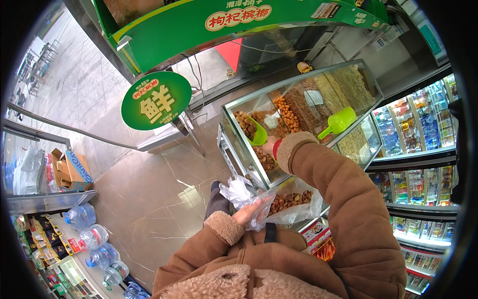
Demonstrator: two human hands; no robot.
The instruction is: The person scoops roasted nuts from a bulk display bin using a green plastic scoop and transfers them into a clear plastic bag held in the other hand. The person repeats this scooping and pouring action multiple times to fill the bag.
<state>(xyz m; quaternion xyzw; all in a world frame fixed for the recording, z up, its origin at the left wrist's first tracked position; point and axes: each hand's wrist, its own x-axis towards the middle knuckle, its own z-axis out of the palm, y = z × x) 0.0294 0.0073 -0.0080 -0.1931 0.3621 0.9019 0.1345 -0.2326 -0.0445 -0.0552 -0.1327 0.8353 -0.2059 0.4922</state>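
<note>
My left hand (247, 213) grips the edge of a clear plastic bag (298, 214) in front of my body. Brown dried pieces (290, 201), like dried fruit or nuts, show through the bag. My right hand (270, 145) reaches into a glass-sided bulk food case (271, 185), closed on a lime-green scoop (258, 134); the sleeve partly hides its fingers. Around the scoop lie brown nut-like pieces (244, 122). Orange-brown round snacks (285, 113) fill a compartment farther in. A second green scoop (338, 122) rests on the case to the right of my right hand.
White crumpled plastic (236, 192) lies beside my left hand. Lit drink coolers (418, 119) stand on the right. A round green sign (156, 100) and a green display shelf (199, 37) are ahead. Large water bottles (93, 236) and a cardboard box (72, 169) are at left.
</note>
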